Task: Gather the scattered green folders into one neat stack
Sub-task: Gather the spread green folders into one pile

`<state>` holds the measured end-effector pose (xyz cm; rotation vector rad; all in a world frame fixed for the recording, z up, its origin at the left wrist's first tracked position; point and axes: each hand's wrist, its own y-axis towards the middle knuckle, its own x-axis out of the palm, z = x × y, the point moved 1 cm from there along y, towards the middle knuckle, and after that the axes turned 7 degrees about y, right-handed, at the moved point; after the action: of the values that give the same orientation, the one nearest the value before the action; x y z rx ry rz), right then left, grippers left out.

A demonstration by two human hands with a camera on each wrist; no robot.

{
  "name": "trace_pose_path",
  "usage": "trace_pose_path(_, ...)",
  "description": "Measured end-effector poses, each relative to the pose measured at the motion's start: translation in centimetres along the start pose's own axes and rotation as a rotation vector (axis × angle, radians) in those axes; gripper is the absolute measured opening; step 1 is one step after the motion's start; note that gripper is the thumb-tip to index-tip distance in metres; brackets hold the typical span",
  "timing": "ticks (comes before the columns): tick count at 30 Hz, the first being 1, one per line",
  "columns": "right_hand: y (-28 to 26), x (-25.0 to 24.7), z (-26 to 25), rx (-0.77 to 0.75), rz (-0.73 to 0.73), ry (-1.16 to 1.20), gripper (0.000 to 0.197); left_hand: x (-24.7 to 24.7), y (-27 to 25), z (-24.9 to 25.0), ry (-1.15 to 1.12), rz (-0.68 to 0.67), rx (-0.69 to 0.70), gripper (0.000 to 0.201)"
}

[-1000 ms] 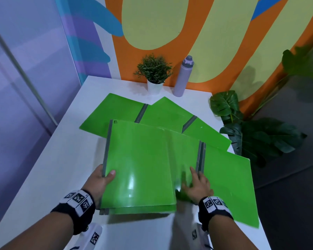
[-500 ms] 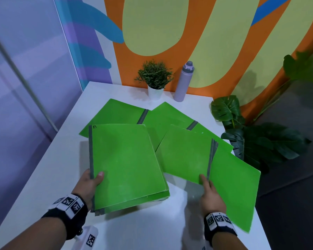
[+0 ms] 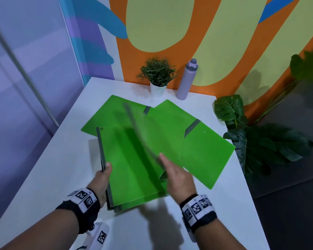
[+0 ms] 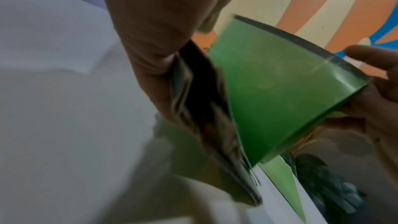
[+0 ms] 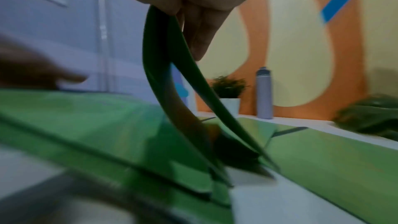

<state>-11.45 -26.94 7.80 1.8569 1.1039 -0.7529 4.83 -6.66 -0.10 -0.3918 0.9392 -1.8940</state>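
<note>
The right hand [image 3: 177, 177] pinches a thin, bowing green folder [image 4: 280, 88] by its spine edge while the left hand [image 3: 102, 179] grips the gathered stack [image 3: 132, 170]; light, floppy, probably slick.

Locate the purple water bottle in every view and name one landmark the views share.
Head: purple water bottle stands at the table's far edge, right of the small potted plant.
Left wrist: not in it.
Right wrist: right of centre, beside the plant.
Shared landmark: the orange-and-yellow wall.
</note>
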Motion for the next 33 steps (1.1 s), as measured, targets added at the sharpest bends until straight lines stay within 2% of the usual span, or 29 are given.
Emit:
trace_pose_path(1, -0.7, 1.3, -0.5, -0.096, -0.087, 0.003, 0.075, 0.3, -1.6, 0.9, -0.017, -0.023, -0.041, 0.119)
trace_pose_path(3, -2.3, 3.7, -1.1, -0.27, -0.271, 0.025, 0.068, 0.7, -2.4, 1.0, 0.013, -0.027, -0.04, 0.124)
trace_pose_path(5, -3.5, 5.3, -1.1, -0.331, -0.438, 0.042, 0.065, 1.1, -3.7, 1.4, 0.144, 0.032, 0.031, 0.116)
trace_pose_path(6, -3.9, 5.7, -0.9, -0.323, -0.48, 0.049, 0.067, 0.9, -3.3, 1.0, 0.206, 0.071, 0.063, 0.105)
trace_pose_path(7, -4.0, 5.8, -0.4, -0.296, -0.475, 0.051, 0.066, 0.8, -3.5, 0.8, 0.233, 0.097, 0.08, 0.09)
trace_pose_path(9, -3.6, 5.7, 1.4, -0.175, -0.348, 0.052, 0.059, 0.3, -2.3, 0.0, 0.241, 0.119, 0.104, 0.064)
trace_pose_path(12, -1.5, 5.5, 5.7, 0.212, -0.201, 0.017, 0.061, -0.3, -2.0, -0.5, 0.197, 0.101, 0.118, 0.054)
trace_pose_path(15, 0.9, 5.2, 8.8, 0.627, -0.35, -0.119, 0.058, -1.5, -2.1, -0.9, 0.13, 0.107, 0.154, 0.046)
trace_pose_path(17, 2.2, 5.5, 9.7, 0.767, -0.473, -0.101, 0.059, -2.5, -2.4, -1.0, 0.092, 0.12, 0.184, 0.04)
trace_pose_path(19, 2.8, 6.6, 10.7, 0.818, -0.558, -0.061, 0.058, -3.5, -2.4, -0.9, 0.079, 0.129, 0.223, 0.039)
trace_pose_path(23, 2.2, 7.8, 12.2, 0.77, -0.67, -0.086, 0.057, -4.9, -2.4, -0.1, 0.039, 0.133, 0.263, 0.049)
trace_pose_path(28, -1.4, 5.8, 11.6, 0.705, -0.674, -0.094, 0.046, -5.8, -2.4, 1.4, -0.026, 0.079, 0.257, 0.051)
trace_pose_path(33, -7.5, 3.2, 10.8, 0.669, -0.674, -0.134, 0.044, -5.0, -2.5, 2.2, -0.039, -0.011, 0.235, 0.051)
